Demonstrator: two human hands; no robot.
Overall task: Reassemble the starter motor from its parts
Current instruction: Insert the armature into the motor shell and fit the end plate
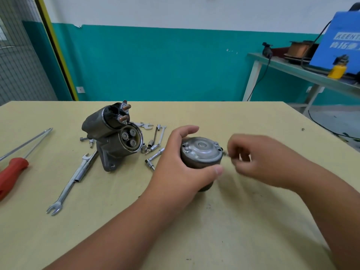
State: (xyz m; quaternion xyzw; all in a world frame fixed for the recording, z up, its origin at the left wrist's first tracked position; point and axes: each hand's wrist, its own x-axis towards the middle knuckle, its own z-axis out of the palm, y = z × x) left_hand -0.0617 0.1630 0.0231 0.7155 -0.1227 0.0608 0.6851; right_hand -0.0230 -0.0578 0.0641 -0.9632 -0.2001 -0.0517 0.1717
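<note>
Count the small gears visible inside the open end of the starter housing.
3: left gear, upper right gear, lower right gear, clustered in the housing; others may be hidden deeper.

The motor body (201, 159), a dark cylinder under a dull silver end cap, stands upright near the middle of the table (233, 221), gripped by the left hand (175, 166). The right hand (253, 160) pinches a small metal part (225, 152), too blurred to name, at the cap's right rim. The gear housing (113, 152) stands nearer the far left corner. Its solenoid (105, 117) lies on top with two copper studs, and three planetary gears (129, 137) show in its open mouth.
</note>
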